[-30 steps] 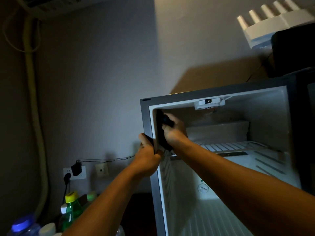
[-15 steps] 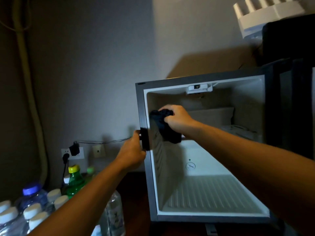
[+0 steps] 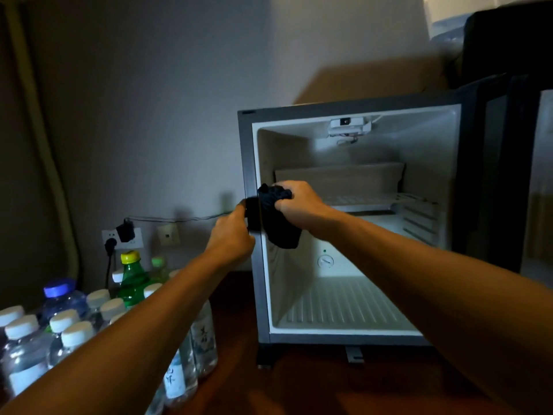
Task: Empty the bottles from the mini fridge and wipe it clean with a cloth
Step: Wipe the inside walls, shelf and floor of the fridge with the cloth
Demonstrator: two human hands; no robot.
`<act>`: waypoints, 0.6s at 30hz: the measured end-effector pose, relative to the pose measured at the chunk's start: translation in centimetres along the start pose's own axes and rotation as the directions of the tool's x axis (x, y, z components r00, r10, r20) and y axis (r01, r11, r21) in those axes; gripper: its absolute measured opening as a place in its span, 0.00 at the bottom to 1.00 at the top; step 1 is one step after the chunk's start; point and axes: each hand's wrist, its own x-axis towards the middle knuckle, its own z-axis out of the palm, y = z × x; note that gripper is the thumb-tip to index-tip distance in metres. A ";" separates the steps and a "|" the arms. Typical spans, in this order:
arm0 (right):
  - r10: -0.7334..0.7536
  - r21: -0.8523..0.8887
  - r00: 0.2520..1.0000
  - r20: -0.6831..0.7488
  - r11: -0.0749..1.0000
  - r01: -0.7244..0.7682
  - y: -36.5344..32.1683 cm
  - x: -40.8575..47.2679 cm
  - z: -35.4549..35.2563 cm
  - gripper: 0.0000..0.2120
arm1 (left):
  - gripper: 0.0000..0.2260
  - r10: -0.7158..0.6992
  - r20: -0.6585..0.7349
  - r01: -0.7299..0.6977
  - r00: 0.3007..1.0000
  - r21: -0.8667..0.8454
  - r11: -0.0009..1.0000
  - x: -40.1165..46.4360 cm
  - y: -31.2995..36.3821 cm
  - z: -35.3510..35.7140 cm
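Hotel-like room: mini fridge [image 3: 353, 223], water bottles [image 3: 71, 336], wall socket [image 3: 122, 238], wooden floor [image 3: 299, 384].

Dark wood desk [image 3: 299, 393] carries my open mini fridge [image 3: 353, 338] (on feet), with bottles [image 3: 68, 330] clustered left.

There is one view only, taken from the person's head and facing forward and slightly down along both outstretched forearms. It sits close, within arm's reach of the open mini fridge [image 3: 353, 223], which fills the right half with its inside seen straight on. The hands [image 3: 299, 205] meet near the middle of the picture at the fridge's left edge. Bottles [image 3: 71, 319] crowd the near left corner, and the wall [image 3: 149, 100] closes off the far side.
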 end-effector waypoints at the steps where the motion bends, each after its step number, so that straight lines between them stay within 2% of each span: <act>1: 0.007 -0.006 0.999 0.048 1.000 -0.006 0.0 -0.4 -0.4 0.10 | 0.33 0.001 0.009 -0.001 1.000 0.007 1.000 -0.2 0.1 -0.1; 4: 0.086 -0.039 0.985 0.152 0.996 -0.081 -0.1 -1.6 -1.8 0.08 | 0.31 -0.009 -0.016 0.009 1.000 0.004 1.000 -1.0 0.0 -0.2; 7: 0.214 -0.049 0.972 0.101 0.976 -0.210 1.0 -2.7 -2.5 0.10 | 0.19 -0.007 -0.083 0.008 0.997 0.009 1.000 -2.6 0.1 -0.1; 9: 0.276 -0.063 0.959 0.072 0.960 -0.272 2.1 -3.5 -2.8 0.09 | 0.13 0.005 -0.067 -0.007 0.998 -0.021 1.000 -3.5 0.1 0.4; 11: 0.318 -0.020 0.946 0.057 0.948 -0.318 3.0 -4.2 -3.0 0.04 | 0.12 0.038 -0.007 -0.039 0.999 -0.057 0.998 -4.1 0.5 1.2; 13: 0.342 0.068 0.938 0.059 0.936 -0.346 3.5 -4.9 -3.0 0.04 | 0.18 0.085 0.112 -0.069 0.990 -0.134 0.989 -4.8 1.4 2.1; 16: 0.417 0.244 0.908 0.038 0.878 -0.413 3.9 -5.4 -2.9 0.13 | 0.32 0.170 0.319 -0.054 0.932 -0.343 0.938 -6.1 3.5 3.8; 18: 0.463 0.370 0.885 0.052 0.814 -0.448 4.0 -5.9 -2.9 0.10 | 0.36 0.202 0.321 -0.035 0.925 -0.457 0.889 -6.7 4.3 5.1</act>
